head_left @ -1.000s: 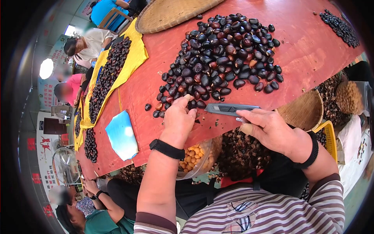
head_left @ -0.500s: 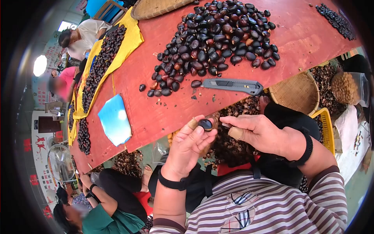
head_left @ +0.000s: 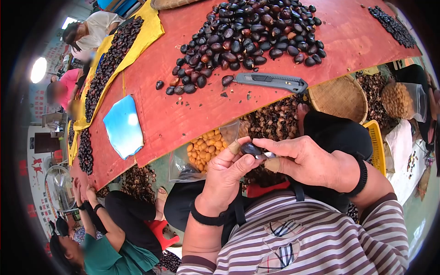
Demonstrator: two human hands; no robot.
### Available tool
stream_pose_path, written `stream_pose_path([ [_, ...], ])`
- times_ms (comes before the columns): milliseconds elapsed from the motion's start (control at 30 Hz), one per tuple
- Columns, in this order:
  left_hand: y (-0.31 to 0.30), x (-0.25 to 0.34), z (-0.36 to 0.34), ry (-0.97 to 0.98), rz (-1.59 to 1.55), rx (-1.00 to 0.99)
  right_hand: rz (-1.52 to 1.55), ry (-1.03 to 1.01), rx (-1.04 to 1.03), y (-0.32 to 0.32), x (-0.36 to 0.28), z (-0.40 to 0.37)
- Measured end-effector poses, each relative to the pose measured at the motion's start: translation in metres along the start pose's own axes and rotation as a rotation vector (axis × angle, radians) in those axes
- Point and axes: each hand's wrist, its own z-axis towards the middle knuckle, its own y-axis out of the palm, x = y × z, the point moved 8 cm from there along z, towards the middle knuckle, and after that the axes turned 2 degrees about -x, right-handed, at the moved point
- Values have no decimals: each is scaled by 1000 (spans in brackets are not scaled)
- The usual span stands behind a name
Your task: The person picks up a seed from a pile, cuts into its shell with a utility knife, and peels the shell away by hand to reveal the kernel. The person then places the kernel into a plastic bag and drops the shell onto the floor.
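Observation:
A dark, glossy nut (head_left: 251, 149) sits between the thumb and fingers of my left hand (head_left: 227, 167), which has tape on a finger. My right hand (head_left: 305, 160) pinches a small shiny metal blade (head_left: 261, 156) against the nut's near side. Most of the blade is hidden by the fingers; tape covers the right thumb. Beyond both hands, on the red table (head_left: 183, 117), lies a grey utility knife (head_left: 270, 82) beside a large heap of dark nuts (head_left: 247, 39).
Under the table edge are a plastic bag of yellow kernels (head_left: 204, 149) and a shell pile (head_left: 275, 121). A woven basket (head_left: 339, 96) and yellow crate (head_left: 376, 146) stand right. A blue-white pad (head_left: 123, 128) lies left; co-workers sit along that side.
My right hand has come left to meet my left hand, bringing the blade onto the nut. The camera view has shifted slightly, and the bag of yellow kernels shows more. A co-worker's arms have risen.

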Motion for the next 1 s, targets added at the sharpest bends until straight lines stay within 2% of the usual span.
stream_pose_path([
  [167, 3, -1, -1, 36, 5, -26, -100, 22, 8, 1, 2, -5],
  [567, -4, -17, -1, 3, 33, 51, -369, -21, 71, 4, 2, -7],
  [700, -5, -18, 0, 26, 142, 63, -424, -11, 64, 4, 5, -6],
  [800, -3, -15, 0, 68, 221, 57, -360, 35, 55, 3, 11, -4],
  [900, -2, -15, 0, 81, 258, 50, -90, 33, 89, 4, 22, -4],
  [1000, -3, -17, 0, 80, 325, 32, 154, 221, 5, 7, 34, -2],
])
